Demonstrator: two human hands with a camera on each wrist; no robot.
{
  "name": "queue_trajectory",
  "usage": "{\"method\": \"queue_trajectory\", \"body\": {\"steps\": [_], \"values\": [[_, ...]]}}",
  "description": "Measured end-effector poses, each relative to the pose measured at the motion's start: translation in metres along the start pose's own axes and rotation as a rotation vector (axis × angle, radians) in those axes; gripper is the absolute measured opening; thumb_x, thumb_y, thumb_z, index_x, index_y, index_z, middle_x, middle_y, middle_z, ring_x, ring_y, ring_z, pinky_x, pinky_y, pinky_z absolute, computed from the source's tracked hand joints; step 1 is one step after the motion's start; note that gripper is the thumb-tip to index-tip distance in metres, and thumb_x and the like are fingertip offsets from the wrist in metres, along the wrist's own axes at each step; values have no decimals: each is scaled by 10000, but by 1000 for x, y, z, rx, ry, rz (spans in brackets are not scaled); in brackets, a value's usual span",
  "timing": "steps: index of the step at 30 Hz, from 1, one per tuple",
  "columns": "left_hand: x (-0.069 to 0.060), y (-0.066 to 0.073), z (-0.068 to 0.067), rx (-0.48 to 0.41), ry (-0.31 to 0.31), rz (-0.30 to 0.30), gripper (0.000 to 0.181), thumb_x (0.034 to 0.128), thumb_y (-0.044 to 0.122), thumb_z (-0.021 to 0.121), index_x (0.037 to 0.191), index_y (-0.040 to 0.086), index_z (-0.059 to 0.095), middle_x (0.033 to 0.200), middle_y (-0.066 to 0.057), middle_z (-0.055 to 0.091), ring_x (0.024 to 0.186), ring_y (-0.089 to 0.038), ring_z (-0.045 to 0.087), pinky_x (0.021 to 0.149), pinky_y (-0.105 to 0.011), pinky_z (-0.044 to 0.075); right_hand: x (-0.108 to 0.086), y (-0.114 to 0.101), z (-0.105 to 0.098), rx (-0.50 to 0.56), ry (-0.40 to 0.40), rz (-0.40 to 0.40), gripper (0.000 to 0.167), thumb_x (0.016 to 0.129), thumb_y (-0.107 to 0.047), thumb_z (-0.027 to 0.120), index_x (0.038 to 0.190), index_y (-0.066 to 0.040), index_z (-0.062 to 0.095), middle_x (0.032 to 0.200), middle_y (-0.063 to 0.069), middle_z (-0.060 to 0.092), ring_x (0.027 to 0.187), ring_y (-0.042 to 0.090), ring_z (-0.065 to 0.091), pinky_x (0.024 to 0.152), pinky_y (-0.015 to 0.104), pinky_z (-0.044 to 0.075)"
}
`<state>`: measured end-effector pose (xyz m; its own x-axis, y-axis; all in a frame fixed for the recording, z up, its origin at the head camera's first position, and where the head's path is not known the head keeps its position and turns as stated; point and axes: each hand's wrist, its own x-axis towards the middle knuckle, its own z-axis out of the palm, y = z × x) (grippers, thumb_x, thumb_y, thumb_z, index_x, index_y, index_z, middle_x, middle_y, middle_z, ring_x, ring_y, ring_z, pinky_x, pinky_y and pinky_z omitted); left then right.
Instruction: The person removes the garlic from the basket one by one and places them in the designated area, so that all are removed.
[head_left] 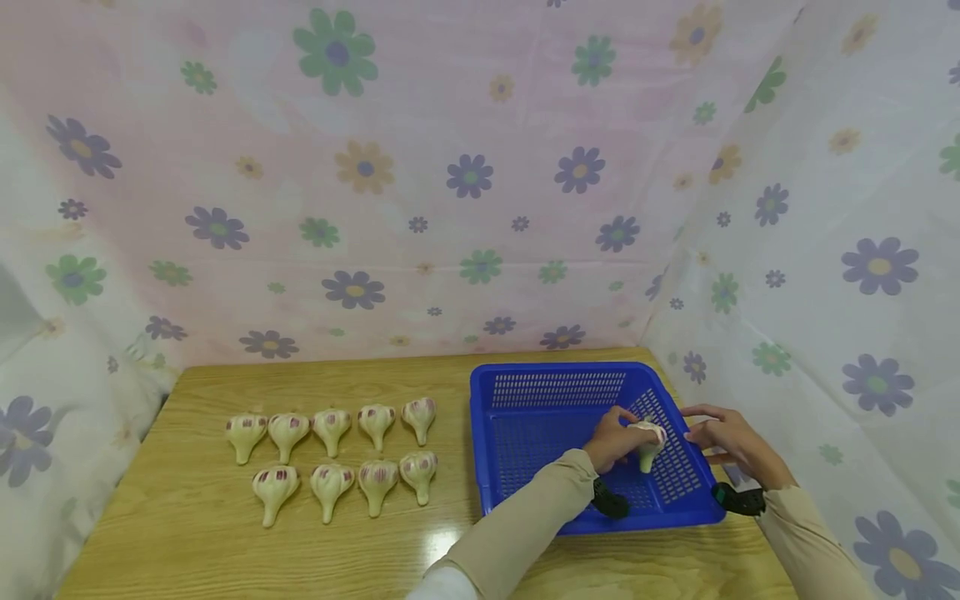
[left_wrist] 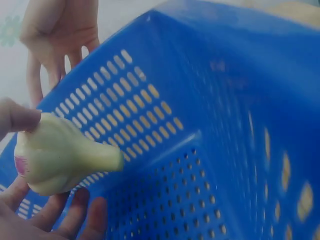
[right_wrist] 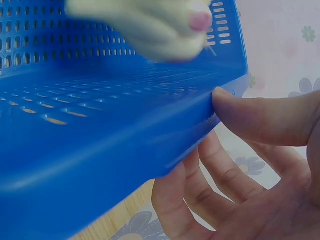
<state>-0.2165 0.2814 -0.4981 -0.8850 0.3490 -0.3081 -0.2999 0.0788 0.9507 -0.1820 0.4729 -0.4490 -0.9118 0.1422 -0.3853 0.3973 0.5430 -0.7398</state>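
Note:
My left hand (head_left: 613, 437) pinches a garlic bulb (head_left: 649, 444) inside the blue plastic basket (head_left: 487, 467). In the left wrist view the thumb lies on one side of this bulb (left_wrist: 60, 155) and the fingers on the other, its stem pointing away from the palm. At the basket's right rim, my right hand (head_left: 738, 442) grips the edge. The right wrist view shows the thumb (right_wrist: 265, 112) on top of the rim and the fingers curled outside below it. The held bulb (right_wrist: 155, 30) hangs above the basket floor, apart from it.
Several garlic bulbs (head_left: 332, 430) lie in two rows on the left of the wooden table (head_left: 225, 558), stems toward me. Flower-patterned cloth (head_left: 420, 167) hangs behind the table and along both sides. The right-hand cloth (head_left: 810, 433) comes close to my right hand.

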Motion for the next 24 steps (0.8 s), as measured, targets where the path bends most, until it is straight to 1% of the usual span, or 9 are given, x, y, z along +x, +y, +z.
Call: {"method": "queue_trajectory", "body": {"steps": [2, 7, 10, 14, 19, 22, 24], "values": [[0, 1, -7, 11, -19, 2, 324, 713, 165, 785, 924, 140, 541, 880, -11, 544, 702, -177, 525, 657, -493, 501, 1, -2, 0, -3, 4, -2, 509, 889, -50, 481, 1378, 58, 390, 1002, 143, 667, 806, 266, 655, 697, 438, 550], [-3, 2, -26, 50, -27, 49, 309, 695, 116, 780, 906, 124, 554, 859, -30, 556, 682, -160, 525, 596, -376, 484, 2, -1, 0, -9, 0, -10, 504, 908, -80, 507, 1379, 54, 390, 1021, 157, 664, 816, 269, 657, 706, 444, 547], [-5, 2, -39, 74, -58, 59, 298, 706, 115, 776, 912, 139, 561, 867, -25, 552, 691, -153, 534, 574, -338, 483, 0, 3, 0, -13, -11, -6, 500, 915, -85, 512, 1381, 50, 391, 1024, 150, 661, 820, 264, 655, 704, 434, 545], [-8, 7, -59, 73, -121, 74, 277, 738, 147, 757, 944, 165, 572, 894, -8, 554, 710, -149, 547, 571, -347, 488, -2, 6, 2, -1, -20, -11, 501, 915, -81, 503, 1387, 46, 389, 1015, 131, 666, 824, 264, 655, 703, 416, 546], [-14, 21, -81, 18, -199, 101, 270, 758, 152, 731, 983, 165, 580, 918, 0, 565, 731, -147, 574, 594, -389, 512, -2, 4, -3, -11, -35, -38, 488, 919, -70, 456, 1381, 66, 379, 989, 124, 673, 822, 260, 658, 707, 417, 548], [-20, 30, -94, -15, -224, 99, 274, 761, 133, 728, 993, 155, 585, 927, -6, 574, 742, -156, 594, 624, -428, 534, -1, 2, -4, -23, -39, -38, 488, 924, -81, 457, 1382, 67, 375, 997, 124, 673, 826, 248, 660, 709, 413, 551], [-24, 33, -102, -18, -233, 95, 275, 764, 133, 729, 997, 158, 586, 933, 0, 575, 749, -154, 601, 632, -428, 542, 1, 3, -4, -34, -48, -41, 492, 931, -91, 464, 1384, 75, 367, 1009, 133, 671, 831, 246, 658, 708, 414, 550]]}}
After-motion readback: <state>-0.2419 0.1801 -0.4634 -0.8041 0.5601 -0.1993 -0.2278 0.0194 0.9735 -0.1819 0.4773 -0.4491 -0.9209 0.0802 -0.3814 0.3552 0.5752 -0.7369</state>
